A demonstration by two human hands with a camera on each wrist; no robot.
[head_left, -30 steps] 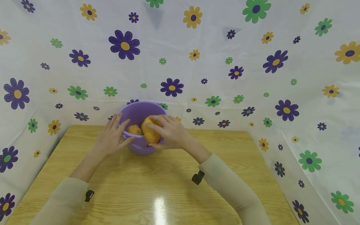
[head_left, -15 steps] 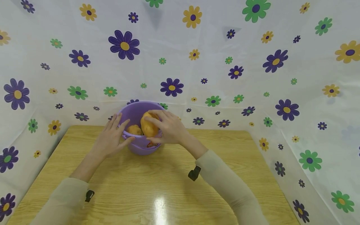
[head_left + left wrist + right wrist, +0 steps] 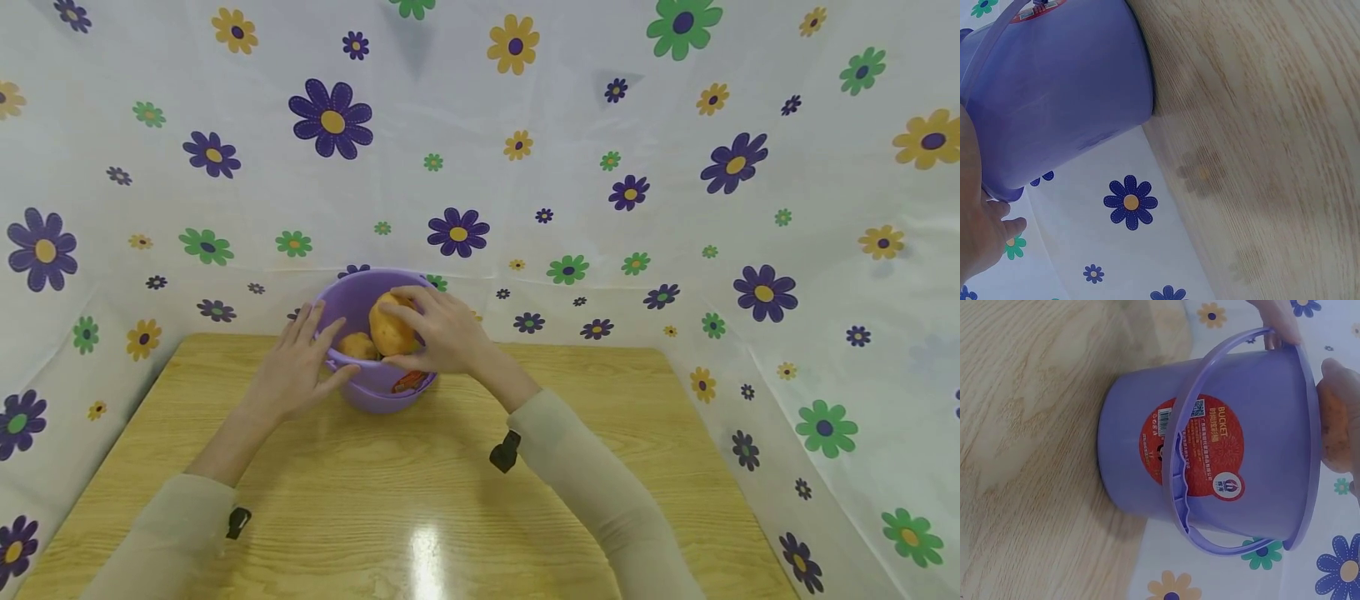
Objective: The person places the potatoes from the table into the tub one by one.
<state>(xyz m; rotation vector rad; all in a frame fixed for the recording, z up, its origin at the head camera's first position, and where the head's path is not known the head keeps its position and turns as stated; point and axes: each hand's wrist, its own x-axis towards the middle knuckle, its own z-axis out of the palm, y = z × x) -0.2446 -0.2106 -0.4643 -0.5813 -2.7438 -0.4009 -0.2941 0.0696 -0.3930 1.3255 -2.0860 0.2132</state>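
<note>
A purple bucket (image 3: 378, 396) stands upright at the back of the table, with a red label (image 3: 1194, 450) and its handle (image 3: 1194, 375) hanging down in front. My right hand (image 3: 442, 329) grips a large yellow-orange oval fruit (image 3: 392, 327) at the bucket's mouth, thumb in front and fingers over the top. A second yellow-orange fruit (image 3: 358, 346) shows inside the bucket. My left hand (image 3: 288, 367) rests against the bucket's left rim, fingers spread and straight; in the left wrist view its fingers (image 3: 1013, 228) show beside the rim.
The wooden table (image 3: 360, 517) extends in front of the bucket and to both sides. White cloth with printed flowers (image 3: 555, 175) hangs close behind the bucket and along both sides. Dark wrist cameras (image 3: 505, 452) sit on both sleeves.
My right hand has moved left and a little farther back with the fruit, uncovering more of the red label. The left hand and the bucket have stayed in place.
</note>
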